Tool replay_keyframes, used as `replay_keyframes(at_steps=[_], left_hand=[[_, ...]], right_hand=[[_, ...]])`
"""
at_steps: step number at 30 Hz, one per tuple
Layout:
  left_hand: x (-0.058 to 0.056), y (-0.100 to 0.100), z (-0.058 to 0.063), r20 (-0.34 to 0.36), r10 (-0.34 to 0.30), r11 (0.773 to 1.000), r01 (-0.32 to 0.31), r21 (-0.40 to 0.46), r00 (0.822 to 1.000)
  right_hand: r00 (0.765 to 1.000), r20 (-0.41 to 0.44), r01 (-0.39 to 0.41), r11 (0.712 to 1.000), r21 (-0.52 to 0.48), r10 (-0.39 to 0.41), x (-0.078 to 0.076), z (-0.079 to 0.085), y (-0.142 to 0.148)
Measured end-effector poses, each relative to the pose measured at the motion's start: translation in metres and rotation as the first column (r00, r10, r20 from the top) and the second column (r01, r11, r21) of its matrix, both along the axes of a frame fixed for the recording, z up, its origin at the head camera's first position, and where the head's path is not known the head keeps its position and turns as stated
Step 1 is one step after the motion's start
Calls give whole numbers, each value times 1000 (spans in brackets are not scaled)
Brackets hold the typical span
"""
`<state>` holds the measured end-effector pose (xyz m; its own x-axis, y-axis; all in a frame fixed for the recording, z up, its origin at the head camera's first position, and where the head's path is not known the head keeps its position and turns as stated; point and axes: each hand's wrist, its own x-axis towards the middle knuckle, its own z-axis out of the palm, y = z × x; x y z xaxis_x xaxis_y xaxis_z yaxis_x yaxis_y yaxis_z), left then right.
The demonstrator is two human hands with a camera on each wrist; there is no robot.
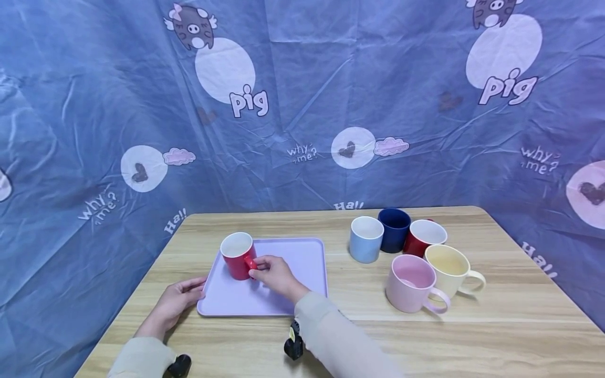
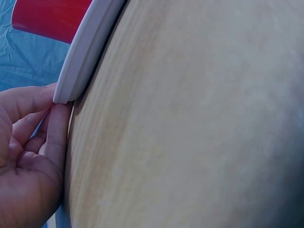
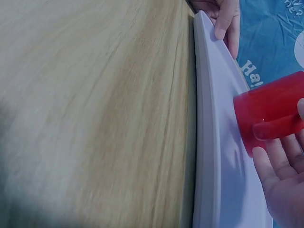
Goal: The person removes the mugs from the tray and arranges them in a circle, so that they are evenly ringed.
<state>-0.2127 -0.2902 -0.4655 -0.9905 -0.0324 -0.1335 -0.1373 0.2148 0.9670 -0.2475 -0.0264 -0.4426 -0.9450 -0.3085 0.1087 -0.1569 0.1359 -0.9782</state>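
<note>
A red mug (image 1: pixel 237 262) with a white inside is at the left part of the lilac tray (image 1: pixel 293 307). My right hand (image 1: pixel 279 275) pinches its handle, which faces right and toward me. In the right wrist view the red mug (image 3: pixel 270 107) has its base close against the tray. At the tray's left edge, my left hand (image 1: pixel 176 304) holds the rim. The left wrist view shows this hand (image 2: pixel 35 142) with the rim of the tray (image 2: pixel 83 57) between thumb and fingers.
Right of the tray stand a light blue mug (image 1: pixel 365 244), a navy mug (image 1: pixel 394 231), another red mug (image 1: pixel 418 244), a pink mug (image 1: pixel 407 294) and a cream mug (image 1: pixel 446 275). A blue printed cloth (image 1: pixel 302 105) hangs behind the wooden table (image 1: pixel 510 315).
</note>
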Motion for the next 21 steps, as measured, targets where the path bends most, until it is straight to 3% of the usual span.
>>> replay_keyframes(at_steps=[13, 21], left_hand=[[-1, -2, -4, 15, 7, 1000, -7, -27, 1000], [-1, -2, -4, 12, 17, 999, -17, -28, 1000]], right_hand=[[999, -35, 0, 998, 58, 2, 0, 0, -4], [999, -33, -34, 999, 31, 35, 4, 1, 4]])
